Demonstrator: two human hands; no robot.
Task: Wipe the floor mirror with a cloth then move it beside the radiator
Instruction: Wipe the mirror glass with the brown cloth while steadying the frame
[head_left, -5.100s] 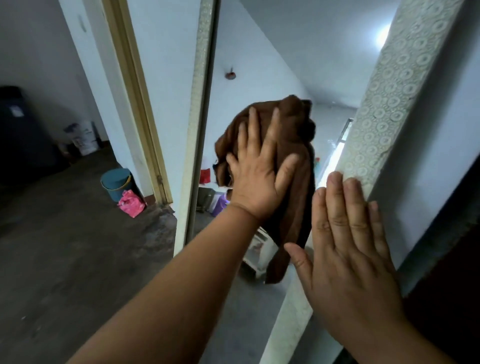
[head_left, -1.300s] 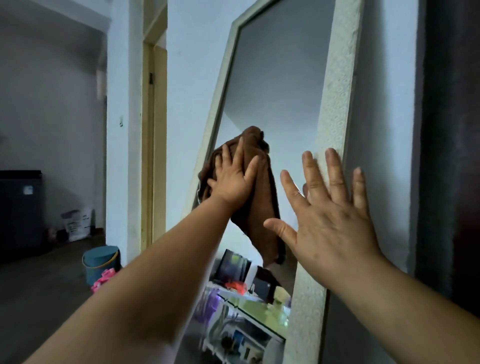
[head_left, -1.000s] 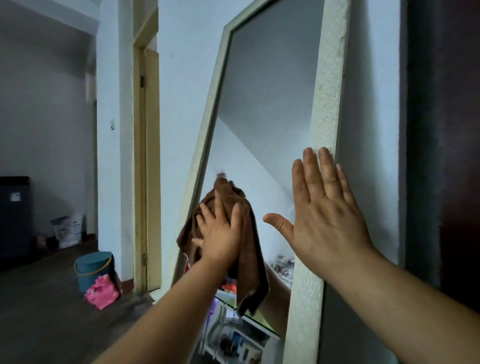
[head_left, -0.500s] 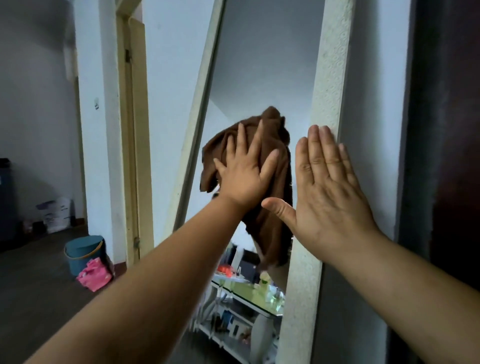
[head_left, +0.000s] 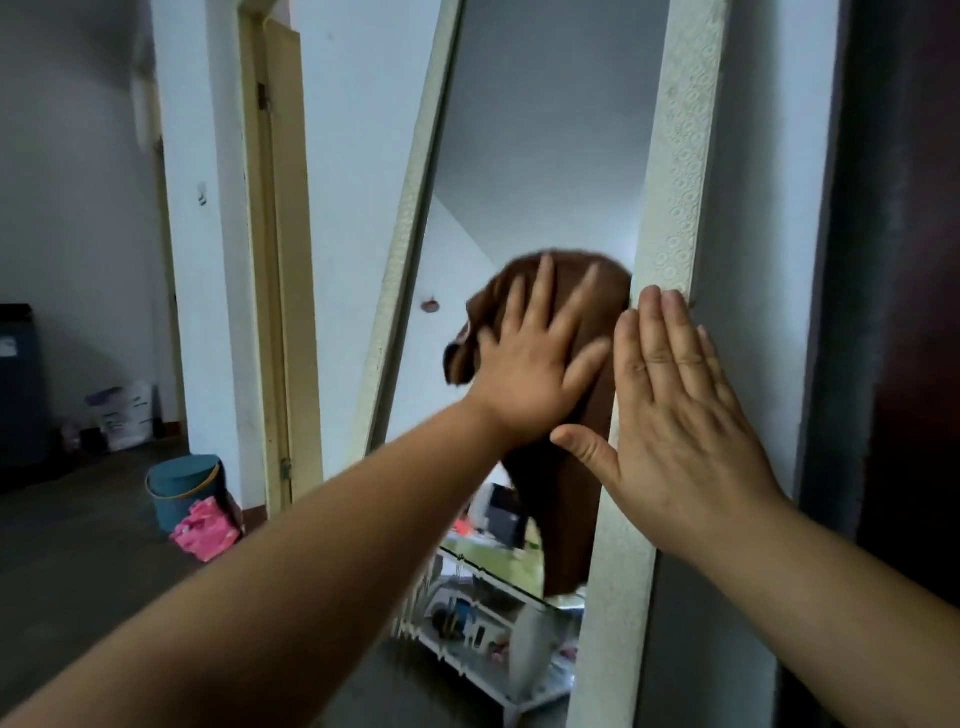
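Flat-palmed rather than clasped, my left hand (head_left: 535, 364) spreads its fingers wide over a brown cloth (head_left: 571, 467) and presses it against the glass of the floor mirror (head_left: 540, 156); nothing is gripped, the cloth is pinned only by the push of the palm, its loose tail hanging down the pane. My right hand (head_left: 675, 431) lies open as well, fingers together and thumb out, laid flat on the mirror's pale patterned right frame (head_left: 680, 156) to brace it. The mirror stands tilted, leaning back toward the white wall (head_left: 353, 156) beside a doorway (head_left: 270, 260), with a teal bucket (head_left: 182, 488) and a pink rag (head_left: 205, 527) on the floor well to the left.

I judge the wiping step to be under way, with the cloth up against the right edge of the glass at mid-height. No radiator is in view. The next move, as I read it, calls for steady palm pressure so the cloth does not slip, and a firm brace on the frame; shifting the mirror will later need both hands closing around its frame.
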